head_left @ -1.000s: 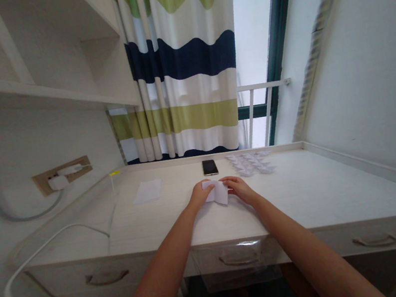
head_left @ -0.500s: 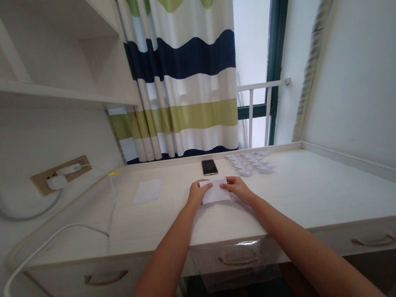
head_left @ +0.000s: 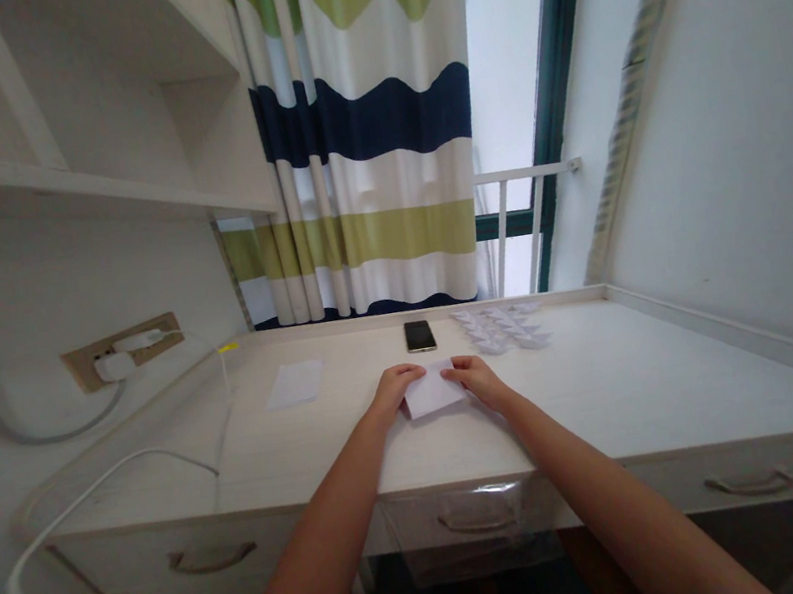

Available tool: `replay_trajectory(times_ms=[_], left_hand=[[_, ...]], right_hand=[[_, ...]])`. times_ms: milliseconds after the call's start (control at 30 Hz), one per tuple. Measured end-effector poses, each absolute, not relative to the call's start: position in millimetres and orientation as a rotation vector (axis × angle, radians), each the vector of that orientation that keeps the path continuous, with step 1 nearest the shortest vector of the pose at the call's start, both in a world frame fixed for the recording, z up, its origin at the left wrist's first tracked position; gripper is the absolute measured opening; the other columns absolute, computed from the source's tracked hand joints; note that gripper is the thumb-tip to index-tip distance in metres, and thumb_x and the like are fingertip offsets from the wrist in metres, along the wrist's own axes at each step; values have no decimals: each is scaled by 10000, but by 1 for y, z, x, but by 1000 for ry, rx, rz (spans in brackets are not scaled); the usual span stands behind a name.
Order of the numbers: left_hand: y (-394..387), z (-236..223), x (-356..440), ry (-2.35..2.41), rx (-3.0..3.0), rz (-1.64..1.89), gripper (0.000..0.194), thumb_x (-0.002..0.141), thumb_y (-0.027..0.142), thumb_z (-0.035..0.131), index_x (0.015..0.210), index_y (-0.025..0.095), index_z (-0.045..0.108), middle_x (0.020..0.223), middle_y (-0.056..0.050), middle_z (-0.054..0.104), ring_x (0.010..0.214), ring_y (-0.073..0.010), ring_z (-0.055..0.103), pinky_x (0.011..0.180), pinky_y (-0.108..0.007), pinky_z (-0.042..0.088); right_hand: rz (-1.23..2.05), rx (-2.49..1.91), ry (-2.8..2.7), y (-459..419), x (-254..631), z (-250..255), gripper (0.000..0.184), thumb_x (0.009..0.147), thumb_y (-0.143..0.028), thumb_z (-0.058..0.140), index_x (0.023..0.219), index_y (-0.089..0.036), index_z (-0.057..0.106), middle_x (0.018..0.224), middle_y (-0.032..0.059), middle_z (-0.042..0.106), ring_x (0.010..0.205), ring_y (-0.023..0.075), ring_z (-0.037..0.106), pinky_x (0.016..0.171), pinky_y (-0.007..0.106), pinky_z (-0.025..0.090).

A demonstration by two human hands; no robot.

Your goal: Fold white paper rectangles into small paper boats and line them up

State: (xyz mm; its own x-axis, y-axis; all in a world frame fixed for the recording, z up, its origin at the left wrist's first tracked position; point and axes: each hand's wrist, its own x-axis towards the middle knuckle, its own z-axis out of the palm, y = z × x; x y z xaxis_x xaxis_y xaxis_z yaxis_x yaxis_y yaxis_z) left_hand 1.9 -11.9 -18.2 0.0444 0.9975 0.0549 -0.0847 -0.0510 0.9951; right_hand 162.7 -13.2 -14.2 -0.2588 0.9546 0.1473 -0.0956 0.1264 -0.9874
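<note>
A folded sheet of white paper point(head_left: 431, 390) lies on the counter point(head_left: 609, 383), straight ahead of the person and nearer the front edge than the back. Its long axis runs side to side, tilted slightly so that the right end sits farther away. No writing can be read on it. The left hand point(head_left: 395, 390) and right hand point(head_left: 479, 381) are half curled, with their fingertips at opposite ends of the sheet; whether they grip it or only press it cannot be told.

Beyond the sheet, near the back edge, lies a dark smartphone point(head_left: 419, 336), with a cluster of small folded paper pieces point(head_left: 497, 329) to its right. A flat white paper sheet point(head_left: 294, 383) lies back and to the left.

The pale wood-grain counter has drawers with curved handles point(head_left: 212, 558) below it. A white cable point(head_left: 93, 480) runs along its left side from a wall socket point(head_left: 123, 353). A shelf point(head_left: 43, 184) projects overhead, and a curtain point(head_left: 359, 121) striped green, navy and white hangs beside a green-framed window point(head_left: 559, 87) with a white railing point(head_left: 505, 175).
</note>
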Motion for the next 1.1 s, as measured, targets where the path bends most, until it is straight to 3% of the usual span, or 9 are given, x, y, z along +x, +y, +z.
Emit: replay_trajectory(times_ms=[167, 333, 500, 700, 933, 1100], left_hand=[[-12, -19, 4, 1182, 1260, 1330, 133, 519, 238, 646, 577, 124, 609, 508, -9, 563, 485, -108, 483, 489, -223, 327], [-12, -19, 5, 1218, 1226, 1345, 118, 512, 232, 634, 507, 133, 568, 449, 12, 517, 439, -101, 452, 460, -223, 291], [-13, -18, 5, 1113, 1075, 1365, 131, 490, 230, 647, 541, 133, 575, 478, 3, 538, 437, -106, 471, 444, -224, 299], [-14, -14, 4, 963, 848, 1350, 131, 489, 192, 644, 553, 135, 545, 474, 2, 543, 411, -104, 483, 438, -225, 337], [-17, -8, 5, 956, 744, 1282, 79, 568, 181, 589, 566, 135, 525, 440, -16, 549, 383, -121, 496, 439, -240, 383], [-15, -12, 5, 956, 794, 1333, 113, 541, 183, 624, 567, 120, 534, 468, -31, 573, 400, -130, 513, 439, -244, 393]], right_hand=[[1230, -934, -1520, -17, 161, -12, 237, 547, -344, 653, 574, -126, 565, 453, -35, 508, 406, 59, 382, 409, 199, 250], [1074, -993, -1617, -11, 159, -18, 234, 616, -346, 601, 635, -113, 608, 515, -3, 571, 448, 96, 455, 438, 217, 324], [440, -1005, -1909, -13, 159, -19, 220, 727, -210, 503, 880, -166, 655, 774, 45, 660, 665, 155, 570, 619, 263, 425], [-189, -849, -2229, -21, 159, -15, 304, 790, -137, 434, 1031, -223, 597, 955, 58, 637, 843, 154, 580, 749, 260, 436], [-419, -805, -2350, -18, 159, -18, 318, 783, -129, 463, 1076, -203, 562, 1016, 77, 616, 873, 154, 577, 756, 261, 448], [-476, -825, -2385, -20, 158, -17, 323, 787, -140, 461, 1092, -204, 544, 1004, 81, 614, 849, 150, 577, 734, 261, 450]])
